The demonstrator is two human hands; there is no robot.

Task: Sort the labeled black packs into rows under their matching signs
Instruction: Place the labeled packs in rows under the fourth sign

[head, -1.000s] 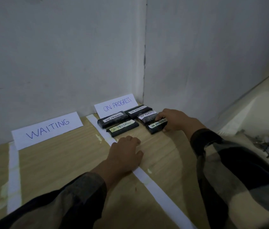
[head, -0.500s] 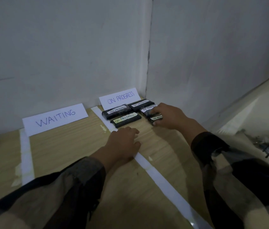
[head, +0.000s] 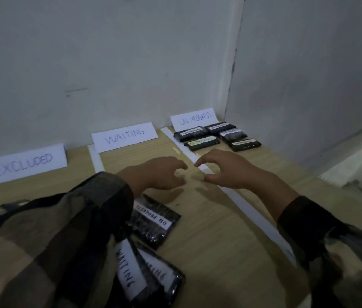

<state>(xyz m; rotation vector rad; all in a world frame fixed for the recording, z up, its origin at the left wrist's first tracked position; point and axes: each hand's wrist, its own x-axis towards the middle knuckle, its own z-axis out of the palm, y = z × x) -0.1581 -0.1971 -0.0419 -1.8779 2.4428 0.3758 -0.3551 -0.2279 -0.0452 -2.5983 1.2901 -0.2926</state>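
Left hand (head: pixel 164 174) and right hand (head: pixel 226 172) hover empty above the wooden table (head: pixel 209 232).

Beyond left hand (head: pixel 164 174): EXCLUDED sign (head: pixel 23 164), WAITING sign (head: pixel 124 136).
Beyond right hand (head: pixel 226 172): ON PROGRESS sign (head: pixel 194 118); far packs (head: pixel 201 142) beneath it labelled ON PROGRESS, some blurred.
Nearer than left hand: near pack (head: pixel 153 221) labelled ON PROGRESS; two nearest packs (head: pixel 128 270) labelled WAITING, second label partly hidden.

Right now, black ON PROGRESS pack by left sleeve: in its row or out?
Out: black pack lies across the white tape strip from the ON PROGRESS sign.
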